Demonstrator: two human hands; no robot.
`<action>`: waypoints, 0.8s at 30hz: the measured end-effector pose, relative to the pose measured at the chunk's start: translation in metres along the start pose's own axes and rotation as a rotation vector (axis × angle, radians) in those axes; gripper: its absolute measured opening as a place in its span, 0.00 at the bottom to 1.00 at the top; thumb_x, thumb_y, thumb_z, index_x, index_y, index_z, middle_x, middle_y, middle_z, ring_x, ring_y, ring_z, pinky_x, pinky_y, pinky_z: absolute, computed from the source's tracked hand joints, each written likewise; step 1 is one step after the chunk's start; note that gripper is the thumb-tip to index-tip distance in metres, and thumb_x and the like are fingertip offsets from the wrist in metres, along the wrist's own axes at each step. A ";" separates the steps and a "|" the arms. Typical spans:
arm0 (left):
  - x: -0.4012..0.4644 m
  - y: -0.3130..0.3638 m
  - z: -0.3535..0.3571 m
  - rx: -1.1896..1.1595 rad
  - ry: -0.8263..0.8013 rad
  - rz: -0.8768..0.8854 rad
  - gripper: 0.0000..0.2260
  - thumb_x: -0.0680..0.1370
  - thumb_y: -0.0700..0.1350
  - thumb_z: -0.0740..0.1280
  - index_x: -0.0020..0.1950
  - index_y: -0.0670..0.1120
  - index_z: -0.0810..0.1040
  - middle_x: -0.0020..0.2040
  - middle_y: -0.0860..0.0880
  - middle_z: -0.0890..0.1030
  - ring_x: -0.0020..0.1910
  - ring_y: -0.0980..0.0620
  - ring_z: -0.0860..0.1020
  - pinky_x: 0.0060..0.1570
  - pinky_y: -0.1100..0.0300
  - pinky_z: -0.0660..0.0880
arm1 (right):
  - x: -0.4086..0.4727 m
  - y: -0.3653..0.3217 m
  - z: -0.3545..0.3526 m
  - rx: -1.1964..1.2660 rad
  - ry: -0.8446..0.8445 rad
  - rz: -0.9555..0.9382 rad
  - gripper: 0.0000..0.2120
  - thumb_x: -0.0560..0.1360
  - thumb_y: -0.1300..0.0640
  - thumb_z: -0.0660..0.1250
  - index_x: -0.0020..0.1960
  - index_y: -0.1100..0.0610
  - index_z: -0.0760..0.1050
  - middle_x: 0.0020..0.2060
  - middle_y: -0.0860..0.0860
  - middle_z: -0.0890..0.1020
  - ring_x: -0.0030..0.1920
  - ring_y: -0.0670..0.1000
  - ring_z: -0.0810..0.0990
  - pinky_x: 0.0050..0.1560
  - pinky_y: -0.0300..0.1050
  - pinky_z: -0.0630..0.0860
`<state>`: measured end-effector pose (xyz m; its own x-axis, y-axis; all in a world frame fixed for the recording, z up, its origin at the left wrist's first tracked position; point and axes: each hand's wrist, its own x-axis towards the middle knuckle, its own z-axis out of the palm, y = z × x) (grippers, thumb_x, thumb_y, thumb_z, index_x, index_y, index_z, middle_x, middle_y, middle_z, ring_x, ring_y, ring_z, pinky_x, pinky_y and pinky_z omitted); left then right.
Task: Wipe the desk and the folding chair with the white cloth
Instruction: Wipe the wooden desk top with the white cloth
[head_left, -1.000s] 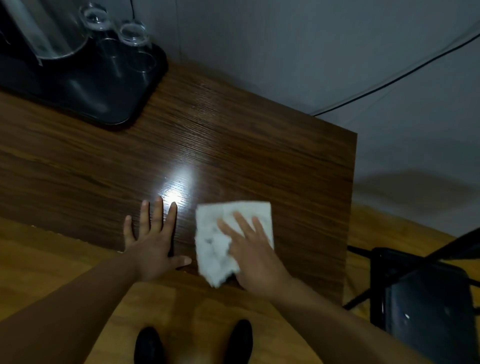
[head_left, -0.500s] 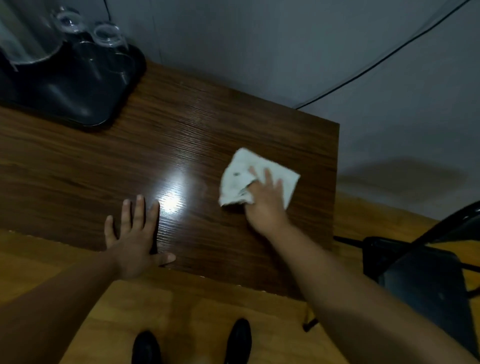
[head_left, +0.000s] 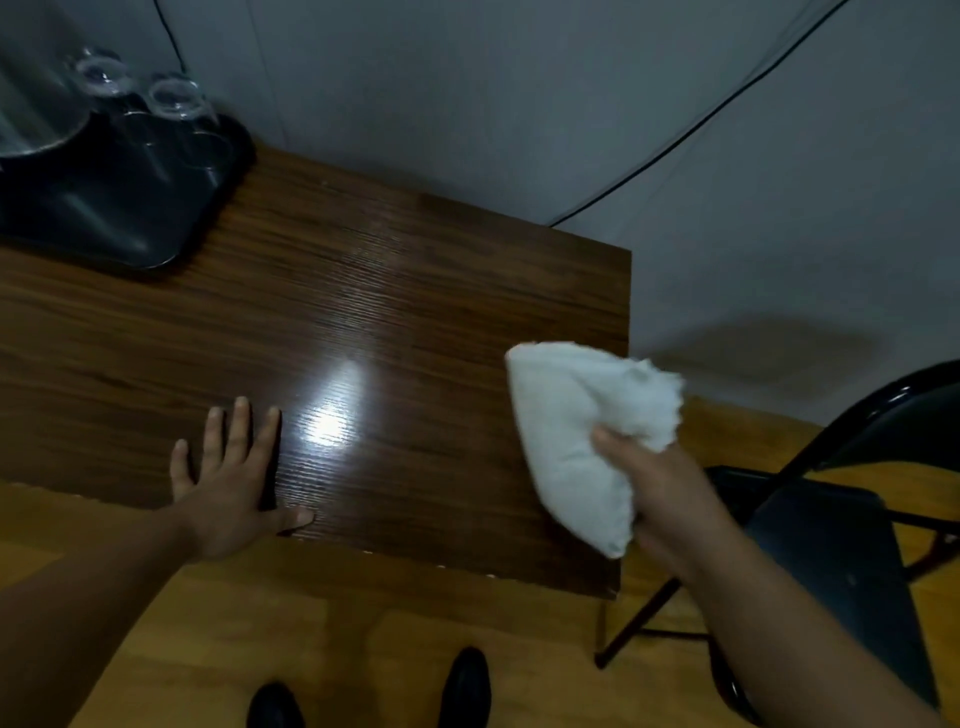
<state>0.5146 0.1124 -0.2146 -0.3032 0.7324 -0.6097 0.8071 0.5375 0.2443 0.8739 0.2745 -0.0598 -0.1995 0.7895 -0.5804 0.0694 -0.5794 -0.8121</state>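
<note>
Nearest, bottom edge: two dark shoe toes (head_left: 467, 686) on yellow-brown wood floor (head_left: 218, 639). Above those, both bare forearms reaching fwd. Left hand (head_left: 228, 493) flat on desk (head_left: 363, 312) near its front edge, palm down, fingers spread wide, thumb out to the right, holding nothing. Right hand (head_left: 660, 493) closed round white cloth (head_left: 576, 441), thumb pressed on top of the bunched fabric; cloth gathered into a loose wad w/ a frayed fluffy edge up top, lower end hanging in a rounded fold. Cloth over desk's right front corner area, looks lifted off the surface, though contact not certain from this angle. Just right of the desk, beside the right forearm: black folding chair (head_left: 841, 561), dark seat and thin metal legs on the floor, backrest tube curving up at right edge. Mid desk: dark wood-grain top w/ bright light glare betw. the hands. Far left on desk: black tray (head_left: 130, 208) carrying clear upturned glasses (head_left: 174, 98) and a larger clear vessel, partly cut off. Beyond: grey wall (head_left: 467, 104) w/ thin black cable (head_left: 675, 145) running diagonally.
</note>
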 end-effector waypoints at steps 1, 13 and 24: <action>0.000 0.000 0.001 -0.002 0.009 0.000 0.61 0.61 0.77 0.67 0.71 0.63 0.21 0.71 0.56 0.17 0.69 0.52 0.16 0.74 0.39 0.33 | -0.001 -0.009 -0.010 0.071 0.018 -0.014 0.14 0.79 0.59 0.68 0.63 0.50 0.78 0.57 0.50 0.86 0.56 0.52 0.86 0.49 0.48 0.84; -0.080 0.181 -0.017 -1.029 -0.056 0.256 0.33 0.68 0.75 0.65 0.69 0.62 0.76 0.72 0.57 0.75 0.73 0.58 0.71 0.75 0.47 0.65 | -0.009 0.041 0.023 -0.435 0.141 -0.196 0.13 0.77 0.46 0.71 0.61 0.42 0.77 0.57 0.45 0.83 0.56 0.45 0.83 0.55 0.48 0.81; -0.091 0.233 -0.006 -1.806 -0.462 0.145 0.30 0.79 0.65 0.56 0.73 0.46 0.74 0.68 0.40 0.80 0.69 0.42 0.77 0.73 0.40 0.68 | -0.018 0.050 0.021 -0.425 -0.112 -0.169 0.12 0.76 0.45 0.72 0.58 0.34 0.78 0.59 0.41 0.78 0.57 0.38 0.80 0.56 0.41 0.81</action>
<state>0.7273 0.1737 -0.0970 0.1029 0.8167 -0.5678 -0.7255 0.4522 0.5189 0.8609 0.2270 -0.0887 -0.3449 0.8255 -0.4468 0.4165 -0.2920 -0.8610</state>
